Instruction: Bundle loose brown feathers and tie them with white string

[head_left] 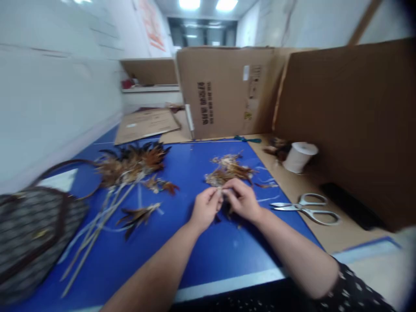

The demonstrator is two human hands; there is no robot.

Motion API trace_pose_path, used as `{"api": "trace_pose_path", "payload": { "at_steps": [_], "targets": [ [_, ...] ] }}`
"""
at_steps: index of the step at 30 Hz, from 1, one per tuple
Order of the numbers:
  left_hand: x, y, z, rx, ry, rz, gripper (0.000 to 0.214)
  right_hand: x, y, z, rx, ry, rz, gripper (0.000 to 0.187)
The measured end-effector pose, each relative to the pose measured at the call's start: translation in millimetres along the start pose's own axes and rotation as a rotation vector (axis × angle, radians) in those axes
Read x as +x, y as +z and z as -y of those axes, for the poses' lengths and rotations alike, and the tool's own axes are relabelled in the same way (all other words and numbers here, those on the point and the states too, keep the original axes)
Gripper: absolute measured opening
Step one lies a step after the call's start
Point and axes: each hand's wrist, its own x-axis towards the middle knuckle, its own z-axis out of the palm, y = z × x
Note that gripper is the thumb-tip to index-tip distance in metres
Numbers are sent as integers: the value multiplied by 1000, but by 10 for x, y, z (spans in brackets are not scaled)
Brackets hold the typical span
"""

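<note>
My left hand (206, 208) and my right hand (242, 198) meet over the blue table (201, 255), fingers pinched together on a small bunch of brown feathers (224, 203). Just beyond the hands lies a loose pile of brown feathers (227, 171). To the left, a large bundle of long-stemmed feathers (130, 167) fans out, with pale stems (94, 229) running toward me. A smaller feather sprig (138, 215) lies between that bundle and my left hand.
Scissors (307, 209) lie open on the brown surface at right, near a white spool (299, 157). A patterned handbag (30, 234) sits at the left edge. Cardboard boxes (227, 91) and a cardboard wall (351, 125) stand behind and to the right.
</note>
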Motion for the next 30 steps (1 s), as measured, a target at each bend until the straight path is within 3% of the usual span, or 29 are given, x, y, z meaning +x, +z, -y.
{"api": "trace_pose_path", "payload": {
  "at_steps": [4, 12, 22, 25, 27, 30],
  "targets": [
    [47, 24, -6, -140, -47, -37, 43, 7, 0, -105, -2, 38, -20, 18],
    [50, 36, -35, -242, -78, -35, 42, -15, -13, -192, -12, -121, 132, 57],
    [65, -45, 97, -74, -3, -28, 39, -49, 15, -174, -36, -64, 193, 52],
    [74, -54, 71, -84, 37, -78, 38, -4, -90, -152, -114, -59, 237, 53],
    [91, -60, 45, -121, 58, -162, 39, 67, -277, -158, -237, -36, 168, 49],
    [129, -79, 12, -147, 89, -279, 42, 195, -718, -197, -531, 76, -145, 42]
  ]
}}
